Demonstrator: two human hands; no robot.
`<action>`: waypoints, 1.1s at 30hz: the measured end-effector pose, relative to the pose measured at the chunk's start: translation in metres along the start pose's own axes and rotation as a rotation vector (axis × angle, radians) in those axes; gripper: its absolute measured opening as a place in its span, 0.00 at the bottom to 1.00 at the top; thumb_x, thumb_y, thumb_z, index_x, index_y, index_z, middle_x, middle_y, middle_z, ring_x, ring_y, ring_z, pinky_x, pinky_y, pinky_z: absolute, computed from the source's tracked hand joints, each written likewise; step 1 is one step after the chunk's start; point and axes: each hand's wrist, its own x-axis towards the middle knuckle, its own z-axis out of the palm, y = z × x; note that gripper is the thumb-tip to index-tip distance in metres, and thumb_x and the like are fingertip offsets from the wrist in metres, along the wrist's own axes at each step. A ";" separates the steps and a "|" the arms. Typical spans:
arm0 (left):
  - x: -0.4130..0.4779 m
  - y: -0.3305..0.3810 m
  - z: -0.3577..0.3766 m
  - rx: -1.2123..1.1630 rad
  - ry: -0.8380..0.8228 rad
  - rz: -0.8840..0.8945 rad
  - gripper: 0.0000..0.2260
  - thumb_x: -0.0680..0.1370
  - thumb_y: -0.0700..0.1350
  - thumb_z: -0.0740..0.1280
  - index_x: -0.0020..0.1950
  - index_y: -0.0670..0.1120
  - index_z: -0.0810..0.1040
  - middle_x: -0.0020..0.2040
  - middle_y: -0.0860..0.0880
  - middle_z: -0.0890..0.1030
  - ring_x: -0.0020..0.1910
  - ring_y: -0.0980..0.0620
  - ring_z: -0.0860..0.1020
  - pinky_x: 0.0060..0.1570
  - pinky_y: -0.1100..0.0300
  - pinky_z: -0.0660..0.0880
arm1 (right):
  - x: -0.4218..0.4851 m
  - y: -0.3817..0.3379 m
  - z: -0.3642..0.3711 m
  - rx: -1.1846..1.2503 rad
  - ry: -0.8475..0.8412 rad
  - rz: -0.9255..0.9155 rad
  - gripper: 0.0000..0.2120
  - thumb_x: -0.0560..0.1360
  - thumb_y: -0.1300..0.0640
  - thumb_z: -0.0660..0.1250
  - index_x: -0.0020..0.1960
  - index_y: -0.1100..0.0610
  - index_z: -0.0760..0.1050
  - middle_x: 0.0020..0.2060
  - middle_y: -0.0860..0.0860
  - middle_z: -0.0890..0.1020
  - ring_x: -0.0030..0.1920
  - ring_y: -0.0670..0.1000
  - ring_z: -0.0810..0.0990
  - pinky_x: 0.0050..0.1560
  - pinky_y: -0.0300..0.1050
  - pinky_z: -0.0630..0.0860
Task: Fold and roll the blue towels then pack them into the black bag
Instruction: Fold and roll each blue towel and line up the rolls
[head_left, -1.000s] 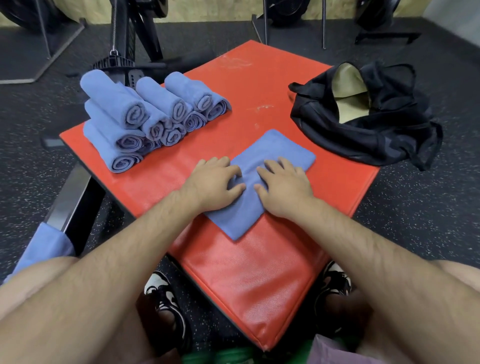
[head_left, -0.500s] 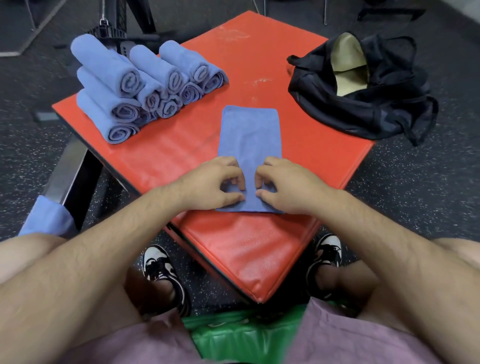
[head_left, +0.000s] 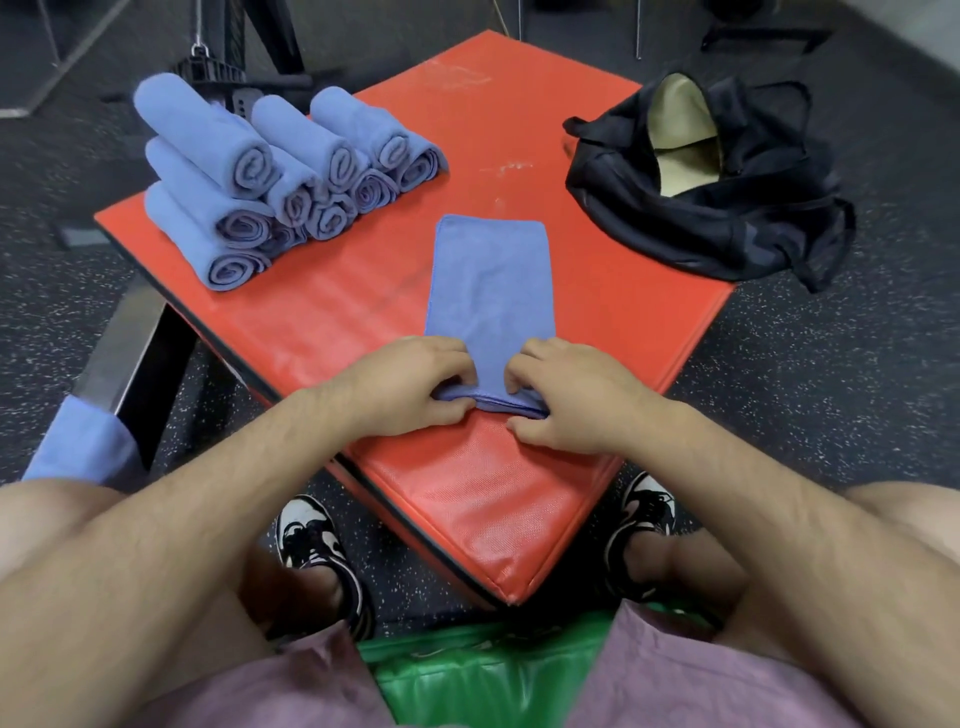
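Note:
A folded blue towel (head_left: 491, 280) lies as a long narrow strip on the red padded platform (head_left: 363, 312), pointing away from me. My left hand (head_left: 410, 387) and my right hand (head_left: 569, 397) pinch its near end, which is curled up into a small first turn between my fingers. A stack of several rolled blue towels (head_left: 270, 182) sits at the platform's far left corner. The black bag (head_left: 727, 208) lies open at the far right, its pale lining showing.
Another blue towel (head_left: 85, 449) hangs over my left knee beside a metal frame leg (head_left: 124, 353). Gym equipment stands behind the platform on the speckled floor. A green pad (head_left: 483, 670) lies under me between my legs.
The towel was turned from a diagonal to straight ahead. Both hands slid to its near end and have lifted that edge into the start of a roll.

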 end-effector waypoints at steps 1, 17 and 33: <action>0.000 0.000 -0.002 -0.036 0.006 -0.017 0.12 0.73 0.54 0.63 0.46 0.48 0.78 0.40 0.57 0.73 0.39 0.55 0.72 0.43 0.51 0.75 | 0.000 0.001 -0.002 -0.014 0.010 -0.009 0.13 0.70 0.45 0.67 0.52 0.49 0.72 0.47 0.48 0.76 0.51 0.54 0.77 0.49 0.49 0.71; -0.011 -0.013 -0.016 -0.141 0.024 -0.150 0.08 0.77 0.40 0.67 0.53 0.50 0.75 0.44 0.55 0.79 0.42 0.55 0.76 0.44 0.57 0.74 | 0.004 0.026 -0.013 0.281 0.046 0.093 0.05 0.78 0.55 0.68 0.53 0.53 0.76 0.48 0.49 0.81 0.49 0.52 0.78 0.49 0.46 0.71; -0.008 -0.021 0.000 0.071 0.169 0.000 0.08 0.76 0.38 0.64 0.52 0.44 0.81 0.47 0.48 0.77 0.46 0.46 0.75 0.47 0.49 0.75 | 0.006 0.022 0.005 0.041 0.177 0.008 0.10 0.76 0.57 0.60 0.48 0.54 0.80 0.44 0.50 0.79 0.46 0.55 0.76 0.49 0.55 0.77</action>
